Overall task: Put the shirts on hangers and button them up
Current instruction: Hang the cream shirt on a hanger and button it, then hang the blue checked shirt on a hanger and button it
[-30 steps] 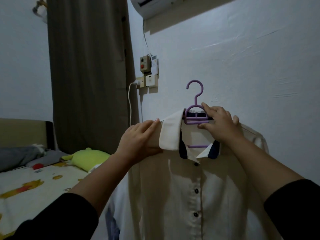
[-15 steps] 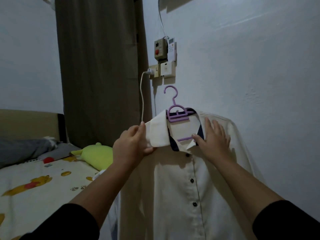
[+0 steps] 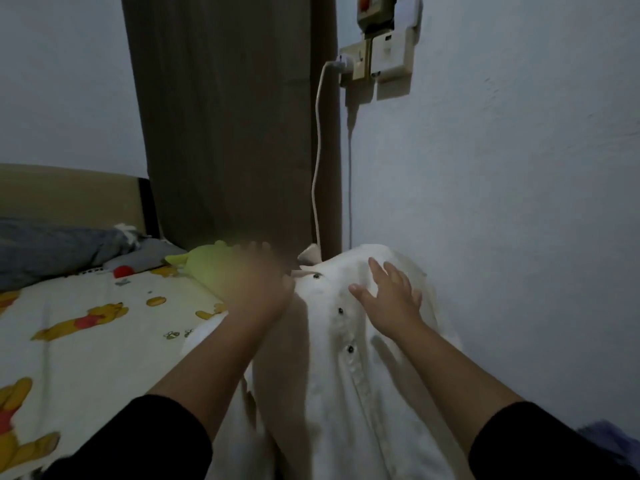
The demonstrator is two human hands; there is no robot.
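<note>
The white shirt [image 3: 346, 393] with dark buttons lies low in front of me, beside the wall, its buttoned front facing up. My right hand [image 3: 389, 297] rests on its upper chest with fingers spread. A blur of motion hides the detail of my left hand [image 3: 258, 282], which hovers by the shirt's left shoulder near a bit of collar [image 3: 308, 253]; its fingers look stretched out and hold nothing I can make out. The purple hanger is out of sight.
A bed with a cartoon-bear sheet [image 3: 86, 341] fills the left side, with a green plush toy [image 3: 204, 265] and a grey pillow [image 3: 52, 249] at its head. A brown curtain [image 3: 225, 116], a wall socket [image 3: 377, 60] with a white cable [image 3: 317, 168], and the bare wall stand behind.
The shirt has come down from chest height to low by the bed. My left hand let go of the collar and moved fast; my right hand slid down onto the chest.
</note>
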